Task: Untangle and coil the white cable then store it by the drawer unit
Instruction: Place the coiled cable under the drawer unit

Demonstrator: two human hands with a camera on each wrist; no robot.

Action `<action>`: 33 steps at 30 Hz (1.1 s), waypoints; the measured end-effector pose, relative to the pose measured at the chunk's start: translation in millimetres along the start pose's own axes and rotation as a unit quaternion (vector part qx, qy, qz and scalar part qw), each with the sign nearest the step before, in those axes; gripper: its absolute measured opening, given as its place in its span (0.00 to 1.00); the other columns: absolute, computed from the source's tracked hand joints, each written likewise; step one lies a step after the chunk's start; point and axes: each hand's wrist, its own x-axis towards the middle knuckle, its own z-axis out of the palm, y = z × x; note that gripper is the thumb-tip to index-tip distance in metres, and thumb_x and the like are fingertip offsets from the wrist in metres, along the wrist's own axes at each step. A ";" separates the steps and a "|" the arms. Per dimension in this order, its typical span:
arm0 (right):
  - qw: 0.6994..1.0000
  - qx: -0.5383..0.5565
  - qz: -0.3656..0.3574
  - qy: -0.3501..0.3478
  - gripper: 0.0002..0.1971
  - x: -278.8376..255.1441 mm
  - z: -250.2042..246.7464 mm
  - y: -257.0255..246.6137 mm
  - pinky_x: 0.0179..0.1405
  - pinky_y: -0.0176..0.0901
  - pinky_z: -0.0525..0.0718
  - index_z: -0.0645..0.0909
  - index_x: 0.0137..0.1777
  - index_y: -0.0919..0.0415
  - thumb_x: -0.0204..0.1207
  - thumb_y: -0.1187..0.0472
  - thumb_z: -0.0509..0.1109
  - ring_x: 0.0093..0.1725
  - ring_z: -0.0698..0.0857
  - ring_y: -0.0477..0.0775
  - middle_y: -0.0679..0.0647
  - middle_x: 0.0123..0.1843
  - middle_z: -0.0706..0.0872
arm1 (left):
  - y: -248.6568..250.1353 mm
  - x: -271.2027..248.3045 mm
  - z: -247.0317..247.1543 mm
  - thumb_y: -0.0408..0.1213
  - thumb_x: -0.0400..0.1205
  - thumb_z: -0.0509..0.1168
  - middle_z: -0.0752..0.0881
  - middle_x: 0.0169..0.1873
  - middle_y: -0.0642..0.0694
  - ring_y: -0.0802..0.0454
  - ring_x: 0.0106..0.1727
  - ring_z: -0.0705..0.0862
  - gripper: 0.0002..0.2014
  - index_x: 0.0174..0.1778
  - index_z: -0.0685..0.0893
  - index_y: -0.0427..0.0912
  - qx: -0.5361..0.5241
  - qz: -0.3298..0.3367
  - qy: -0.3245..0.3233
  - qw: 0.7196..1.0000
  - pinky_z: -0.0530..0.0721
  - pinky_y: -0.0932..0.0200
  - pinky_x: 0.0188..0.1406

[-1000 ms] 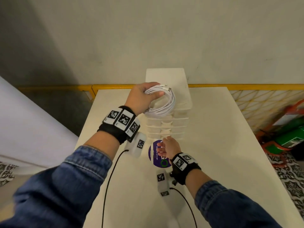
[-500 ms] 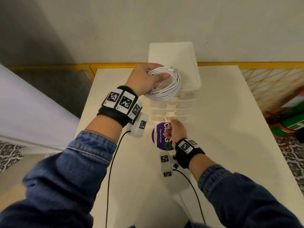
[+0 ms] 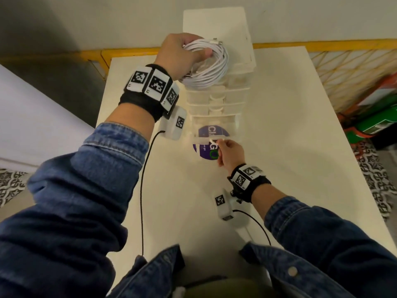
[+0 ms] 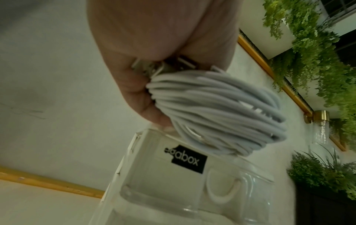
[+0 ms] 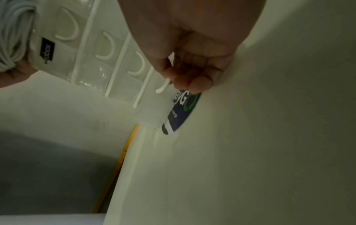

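My left hand (image 3: 182, 52) grips the coiled white cable (image 3: 209, 67) in front of the upper drawers of the clear drawer unit (image 3: 217, 31). In the left wrist view the cable (image 4: 221, 112) is a thick bundle in my fingers, with its plugs tucked under my palm, just above the unit's top drawer (image 4: 188, 182). My right hand (image 3: 229, 152) pinches the curved white handle (image 5: 163, 87) of the lowest drawer (image 3: 209, 139), which stands pulled out over a purple round sticker (image 3: 209, 154) on the table.
The white table (image 3: 290, 147) carries the drawer unit at its far edge against a pale wall. A yellow rail (image 3: 322, 43) runs behind it. Red and green items (image 3: 378, 117) lie on the floor to the right. Black wrist-camera leads (image 3: 142, 190) hang over the table.
My right hand has taken the lowest drawer's handle and drawn the drawer out toward me. The left hand still holds the coil by the upper drawers. The head view has tilted down.
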 end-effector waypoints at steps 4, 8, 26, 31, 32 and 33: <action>0.999 -0.023 -0.015 0.016 0.17 -16.0 -1.8 9.4 0.19 0.43 0.74 0.74 0.28 0.60 0.78 0.56 0.60 0.13 0.72 0.52 0.56 0.19 0.75 | -1.3 -0.9 0.6 0.42 0.75 0.73 0.86 0.38 0.57 0.72 0.32 0.81 0.09 0.50 0.88 0.44 -0.001 0.009 0.000 1.000 0.77 0.73 0.35; 1.000 -0.022 -0.002 0.021 0.15 -26.9 -3.1 15.1 0.24 0.47 0.77 0.72 0.29 0.60 0.77 0.56 0.61 0.16 0.73 0.56 0.57 0.20 0.75 | -2.8 1.1 0.3 0.44 0.75 0.73 0.85 0.35 0.60 0.71 0.29 0.80 0.12 0.52 0.88 0.46 0.015 -0.004 0.004 1.000 0.75 0.74 0.34; 0.982 -0.064 -0.089 0.155 0.17 -26.0 -59.8 13.4 0.37 0.48 0.72 0.75 0.37 0.60 0.77 0.48 0.59 0.33 0.76 0.57 0.53 0.30 0.77 | -3.4 -63.5 18.7 0.32 0.76 0.72 0.87 0.51 0.51 0.67 0.49 0.85 0.16 0.60 0.85 0.38 -0.114 0.105 -0.042 0.987 0.80 0.69 0.52; 0.974 -0.216 -0.056 0.032 0.24 -5.4 -65.3 -6.6 0.55 0.50 0.76 0.69 0.71 0.59 0.81 0.46 0.56 0.59 0.82 0.66 0.62 0.55 0.84 | -36.5 -84.3 68.0 0.33 0.76 0.72 0.88 0.45 0.56 0.64 0.43 0.87 0.16 0.60 0.86 0.44 -0.128 -0.040 -0.050 0.990 0.82 0.66 0.51; 0.966 -0.251 -0.055 0.011 0.24 -2.7 -66.0 -8.4 0.58 0.51 0.76 0.68 0.72 0.59 0.82 0.47 0.55 0.62 0.81 0.66 0.64 0.61 0.83 | -45.7 -85.6 76.0 0.34 0.76 0.73 0.89 0.45 0.54 0.61 0.44 0.87 0.14 0.58 0.86 0.43 -0.136 -0.066 -0.049 0.987 0.82 0.62 0.53; 0.958 -0.279 -0.058 -0.007 0.22 -0.8 -66.8 -9.7 0.60 0.51 0.75 0.70 0.71 0.60 0.83 0.49 0.54 0.63 0.80 0.66 0.65 0.63 0.83 | -54.0 -86.0 82.8 0.34 0.76 0.73 0.90 0.45 0.51 0.58 0.45 0.87 0.13 0.57 0.87 0.43 -0.131 -0.090 -0.053 0.986 0.81 0.60 0.53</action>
